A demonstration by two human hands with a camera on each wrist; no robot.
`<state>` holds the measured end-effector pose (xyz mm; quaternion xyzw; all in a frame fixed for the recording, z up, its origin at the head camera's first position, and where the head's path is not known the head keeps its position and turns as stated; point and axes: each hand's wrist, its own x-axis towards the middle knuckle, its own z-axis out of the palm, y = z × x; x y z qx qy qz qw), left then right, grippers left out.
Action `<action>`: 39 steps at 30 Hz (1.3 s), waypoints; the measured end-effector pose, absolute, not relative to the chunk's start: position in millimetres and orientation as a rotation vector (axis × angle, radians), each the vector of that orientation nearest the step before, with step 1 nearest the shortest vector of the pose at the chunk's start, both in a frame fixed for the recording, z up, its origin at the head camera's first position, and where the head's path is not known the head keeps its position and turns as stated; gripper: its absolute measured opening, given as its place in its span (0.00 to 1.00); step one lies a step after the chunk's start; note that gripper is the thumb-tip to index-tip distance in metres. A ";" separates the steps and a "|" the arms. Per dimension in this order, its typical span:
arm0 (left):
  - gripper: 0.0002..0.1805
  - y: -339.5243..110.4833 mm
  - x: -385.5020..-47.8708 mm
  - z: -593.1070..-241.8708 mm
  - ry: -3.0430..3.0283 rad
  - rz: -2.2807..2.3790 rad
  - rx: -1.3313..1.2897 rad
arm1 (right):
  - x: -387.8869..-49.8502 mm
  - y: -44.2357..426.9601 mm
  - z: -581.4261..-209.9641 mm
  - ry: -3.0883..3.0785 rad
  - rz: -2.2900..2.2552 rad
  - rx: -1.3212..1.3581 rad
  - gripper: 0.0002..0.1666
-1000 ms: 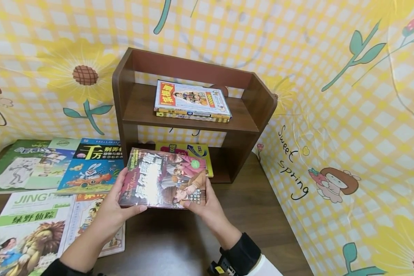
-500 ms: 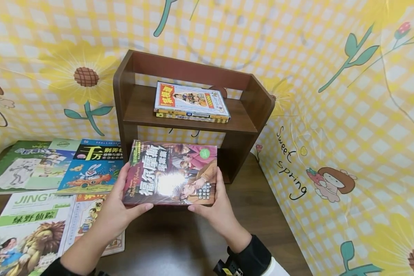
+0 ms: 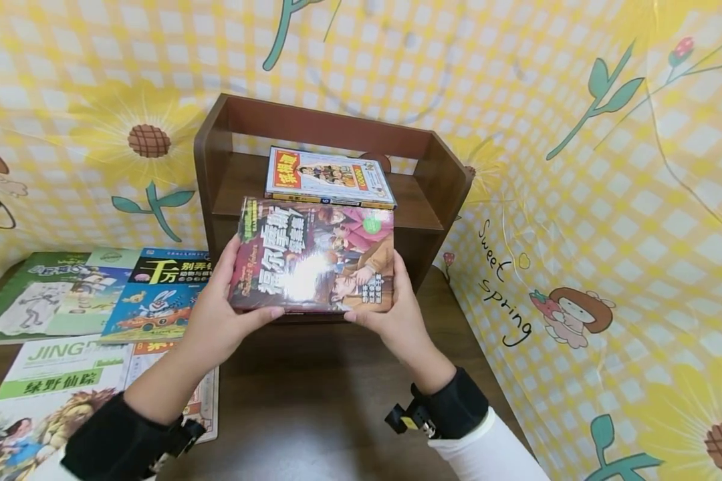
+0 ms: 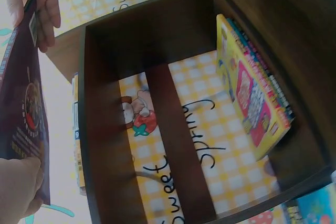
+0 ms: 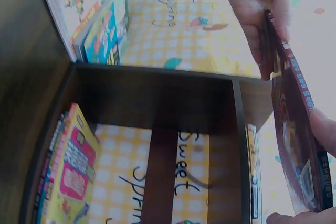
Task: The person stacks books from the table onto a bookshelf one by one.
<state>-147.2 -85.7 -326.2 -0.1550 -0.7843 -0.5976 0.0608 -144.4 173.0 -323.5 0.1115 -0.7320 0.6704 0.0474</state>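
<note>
A dark red and brown illustrated book (image 3: 319,257) is held flat, cover up, in front of the brown bookshelf (image 3: 337,120). My left hand (image 3: 225,304) grips its left edge, thumb on top and fingers underneath. The right hand (image 3: 394,307) grips the opposite edge the same way. The held book hides the front of the upper shelf board and most of the lower compartment. Just behind it, on the upper shelf, lies a small stack of books (image 3: 331,175). In the left wrist view, a stack with a yellow book (image 4: 249,87) lies on the lower shelf.
To the left on the dark wooden table (image 3: 313,401) lie several books, among them a blue one (image 3: 156,307), a green one (image 3: 30,294) and a white one with a lion (image 3: 48,394). Yellow checked cloth (image 3: 517,267) hangs behind and along the right.
Both hands have raised the held book from the lower compartment's front to upper-shelf height, shifting slightly right. The yellow book below has become hidden in the head view.
</note>
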 end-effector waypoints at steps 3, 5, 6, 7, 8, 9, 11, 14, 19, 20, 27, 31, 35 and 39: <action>0.59 -82.5 -159.6 -316.0 -2.369 -1.818 -0.464 | -158.8 175.4 -316.2 -2.186 2.120 0.367 0.64; 0.59 -81.1 -167.5 -309.7 -2.390 -1.825 -0.437 | -168.5 176.3 -311.6 -2.153 2.177 0.394 0.63; 0.59 -80.8 -171.4 -306.7 -2.400 -1.836 -0.421 | -173.1 176.5 -309.4 -2.149 2.189 0.398 0.62; 0.59 -80.4 -175.4 -304.1 -2.407 -1.852 -0.408 | -177.3 176.4 -307.2 -2.144 2.203 0.403 0.62; 0.59 -80.1 -179.3 -301.9 -2.411 -1.865 -0.397 | -181.7 176.1 -305.3 -2.138 2.215 0.411 0.60; 0.58 -79.9 -183.2 -300.3 -2.411 -1.881 -0.390 | -185.5 175.9 -303.7 -2.141 2.216 0.419 0.59; 0.57 -79.4 -190.1 -298.2 -2.395 -1.932 -0.392 | -191.9 175.6 -301.3 -2.163 2.189 0.427 0.57; 0.55 -78.5 -198.0 -297.0 -2.363 -1.991 -0.409 | -198.7 175.1 -297.8 -2.182 2.169 0.456 0.54; 0.54 -76.6 -206.7 -293.1 -2.377 -2.016 -0.381 | -205.7 176.1 -293.5 -2.236 2.142 0.402 0.52; 0.55 -76.2 -208.1 -291.8 -2.392 -2.011 -0.366 | -206.8 176.5 -292.9 -2.248 2.142 0.373 0.53; 0.56 -71.4 -214.7 -280.5 -2.507 -1.910 -0.288 | -211.1 176.8 -287.9 -2.399 1.917 0.076 0.58; 0.54 -68.6 -219.6 -275.1 -2.544 -1.838 -0.292 | -214.0 174.1 -284.0 -2.400 1.821 -0.015 0.56; 0.50 -66.0 -226.1 -268.7 -2.583 -1.762 -0.282 | -219.8 170.6 -279.9 -2.346 1.796 -0.011 0.51; 0.46 -64.0 -233.7 -263.5 -2.614 -1.693 -0.269 | -226.6 168.3 -278.0 -2.345 1.757 0.005 0.51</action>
